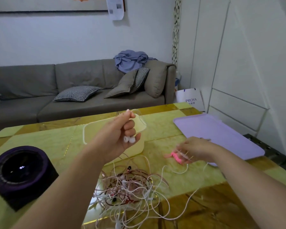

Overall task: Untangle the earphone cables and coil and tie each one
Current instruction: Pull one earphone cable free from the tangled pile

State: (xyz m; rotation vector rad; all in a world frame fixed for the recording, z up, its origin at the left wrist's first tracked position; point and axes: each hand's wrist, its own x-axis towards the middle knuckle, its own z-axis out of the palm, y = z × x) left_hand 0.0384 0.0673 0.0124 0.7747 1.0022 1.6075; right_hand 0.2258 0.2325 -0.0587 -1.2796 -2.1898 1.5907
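Note:
A tangled heap of white and pink earphone cables [129, 189] lies on the yellow-green table near its front edge. My left hand [120, 134] is raised above the table with its fingers curled, holding two white earbuds [129, 139] and a thin white cable that loops up over its fingertips. My right hand [193, 150] is low over the table, blurred by motion, its fingers at a small bundle of pink ties [176, 157]. A white cable [178, 171] trails from under that hand toward the heap.
A cream tray [92, 129] sits behind my left hand. A lilac tray [221, 134] lies at the right. A dark purple round object [18, 172] stands at the left. The table's edge [106, 113] faces a grey sofa.

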